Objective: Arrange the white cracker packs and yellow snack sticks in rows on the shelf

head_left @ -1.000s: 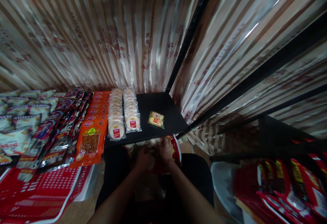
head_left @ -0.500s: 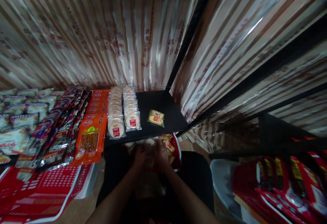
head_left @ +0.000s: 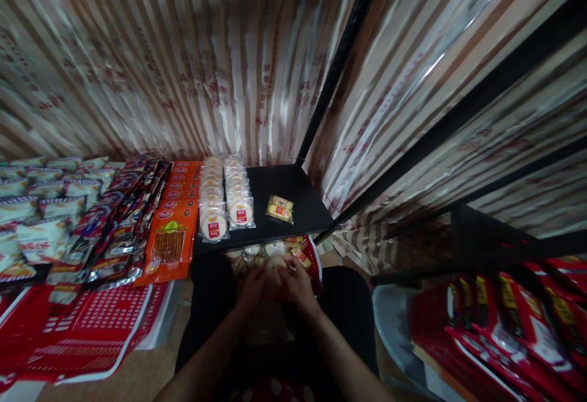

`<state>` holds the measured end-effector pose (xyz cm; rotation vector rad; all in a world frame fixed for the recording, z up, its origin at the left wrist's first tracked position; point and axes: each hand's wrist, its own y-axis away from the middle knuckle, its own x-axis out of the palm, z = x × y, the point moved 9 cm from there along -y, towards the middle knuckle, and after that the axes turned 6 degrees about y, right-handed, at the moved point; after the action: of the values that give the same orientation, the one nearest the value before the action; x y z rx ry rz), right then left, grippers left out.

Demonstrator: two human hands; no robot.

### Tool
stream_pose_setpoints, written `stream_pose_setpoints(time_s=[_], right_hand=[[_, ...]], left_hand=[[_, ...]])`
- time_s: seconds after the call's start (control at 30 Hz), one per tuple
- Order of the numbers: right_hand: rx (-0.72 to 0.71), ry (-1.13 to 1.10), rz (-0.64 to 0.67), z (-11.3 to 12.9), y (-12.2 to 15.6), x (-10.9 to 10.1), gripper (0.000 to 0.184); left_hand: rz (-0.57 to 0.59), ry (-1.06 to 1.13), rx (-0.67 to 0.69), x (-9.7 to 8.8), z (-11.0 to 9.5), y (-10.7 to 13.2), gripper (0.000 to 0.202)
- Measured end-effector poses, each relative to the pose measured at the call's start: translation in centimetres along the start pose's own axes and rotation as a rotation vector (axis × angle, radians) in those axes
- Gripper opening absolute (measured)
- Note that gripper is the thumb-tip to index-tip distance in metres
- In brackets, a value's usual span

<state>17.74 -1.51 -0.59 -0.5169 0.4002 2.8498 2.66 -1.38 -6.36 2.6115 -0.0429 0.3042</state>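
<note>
Packaged snacks [head_left: 131, 225] lining a shelf [head_left: 287, 177] suggest a shop.

Your view is dim. Your left hand [head_left: 253, 286] and right hand [head_left: 297, 281] sit in shadow, outlines soft. Glare streaks the curtain [head_left: 426, 75] at upper right; dark packets [head_left: 121, 237] glint. Red packets [head_left: 527, 319] near the right edge look stretched and blurred.

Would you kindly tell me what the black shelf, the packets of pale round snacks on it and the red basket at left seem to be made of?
Black shelf: painted metal or laminated board, matte; its smooth face leaves it open.
Packets of pale round snacks: apparently clear, shiny plastic film, given its see-through, glinting edges.
Red basket: probably moulded plastic, slightly glossy, given its regular slots.
</note>
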Motion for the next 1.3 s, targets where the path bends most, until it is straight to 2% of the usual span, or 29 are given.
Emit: stream_pose_setpoints(time_s=[0.1, 0.17, 0.23, 0.3, 0.4, 0.47, 0.57, 0.73, 0.9, 1.0, 1.07, 1.1, 1.13, 1.2, 1.3], right_hand=[[0.008, 0.031, 0.027, 1.9, 0.0, -0.7, 0.036], [0.032, 0.045, 0.028, 2.8, -0.2, -1.1, 0.038], [0.060, 0.024, 0.032, 3.6, -0.5, -1.1, 0.037], [0.081, -0.026, 0.060, 4.2, -0.7, -0.5, 0.030], [0.076, -0.119, 0.135, 5.1, -0.9, 1.1, 0.026], [0.093, -0.188, 0.166, 5.2, -0.9, 2.0, 0.030], [0.138, -0.290, 0.200, 5.1, -0.7, 2.9, 0.032], [0.097, -0.284, 0.334, 5.9, -0.2, 4.3, 0.034], [0.038, -0.076, 0.311, 5.3, -0.9, 3.8, 0.039], [-0.143, 0.180, 0.182, 6.1, -1.4, 2.1, 0.032], [-0.360, 0.393, 0.067, 8.0, -1.0, 1.1, 0.030], [-0.475, 0.480, 0.046, 9.0, -0.5, 1.1, 0.037], [-0.578, 0.544, 0.066, 9.8, 0.2, 1.4, 0.045], [-0.717, 0.611, 0.196, 10.9, 1.5, 2.8, 0.050], [-0.738, 0.625, 0.321, 11.3, 2.4, 4.0, 0.043]], left_hand=[[0.106, 0.079, 0.021, 0.3, -1.4, 1.4, 0.054], [0.226, 0.058, 0.112, 0.8, -3.0, 2.4, 0.063], [0.285, -0.054, 0.221, 0.9, -4.6, 3.2, 0.068], [0.243, -0.198, 0.306, 0.4, -5.9, 3.5, 0.060], [0.090, -0.338, 0.385, -1.0, -7.5, 3.1, 0.043], [-0.002, -0.374, 0.416, -1.8, -8.3, 2.7, 0.038], [-0.071, -0.368, 0.421, -2.8, -8.8, 2.3, 0.034], [-0.120, -0.316, 0.347, -4.1, -8.7, 1.7, 0.035], [-0.086, -0.374, 0.291, -4.1, -9.3, 1.6, 0.038], [-0.055, -0.617, 0.369, -3.5, -11.6, 2.4, 0.034], [0.013, -0.885, 0.465, -2.2, -13.5, 3.3, 0.029], [0.073, -1.030, 0.502, -1.3, -14.1, 3.8, 0.028], [0.137, -1.163, 0.525, -0.4, -14.4, 4.2, 0.028], [0.246, -1.361, 0.565, 1.1, -14.7, 5.0, 0.028], [0.298, -1.488, 0.628, 2.6, -14.9, 5.6, 0.024]])
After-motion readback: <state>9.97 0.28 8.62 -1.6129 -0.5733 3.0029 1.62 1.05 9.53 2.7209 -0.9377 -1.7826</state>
